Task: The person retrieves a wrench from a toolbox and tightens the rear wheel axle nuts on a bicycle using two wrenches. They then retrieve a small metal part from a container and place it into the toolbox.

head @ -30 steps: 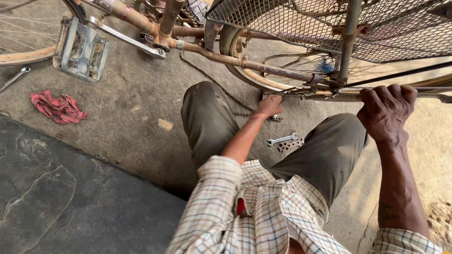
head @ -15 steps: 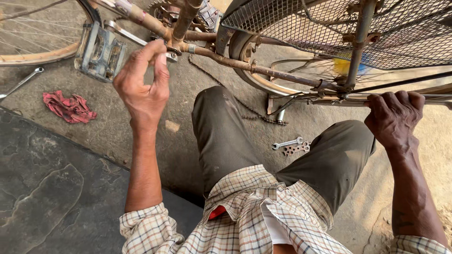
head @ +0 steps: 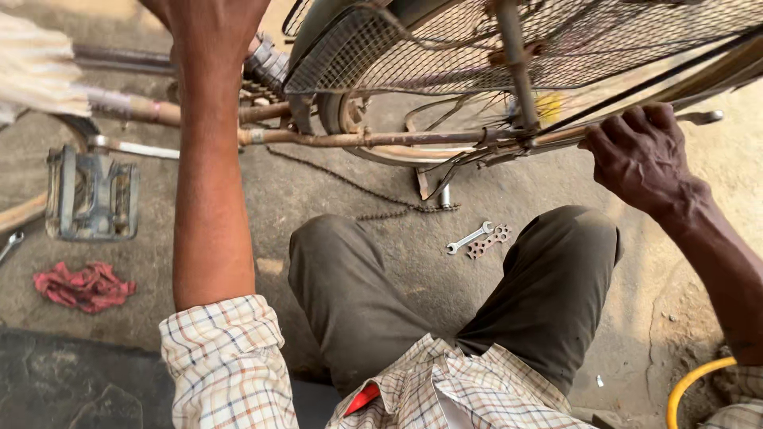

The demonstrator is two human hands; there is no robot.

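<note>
- Rusty metal is what both hands are working on: a person is squatting on the concrete floor (head: 699, 191) beside a worn bicycle, knees apart under the rust-brown frame tube (head: 358, 139).
- Right hand (head: 636, 155) is clenching around the thin stays where they are meeting the frame near the rear wheel hub, just below the grey wire-mesh carrier (head: 477, 48).
- Left hand (head: 211, 32) is reaching up towards the toothed sprocket (head: 266, 63); its fingers are running out of view, so I cannot tell whether it is grasping anything.
- Slack, rusty drive chain (head: 358, 191) is hanging off and trailing on the ground between the wheel and the knees.
- Small silver open-ended spanner (head: 469, 237) and a flat, many-holed brown wrench (head: 488, 242) are lying together on the floor, untouched, near the right knee.
- Grey block pedal (head: 91, 195) and a crumpled red rag (head: 83, 286) are lying well off to the left.
- Judging by this, the bicycle is being steadied with the chain off; a next move is calling for a firm right-hand hold while the left is freeing up for chain or spanner.
</note>
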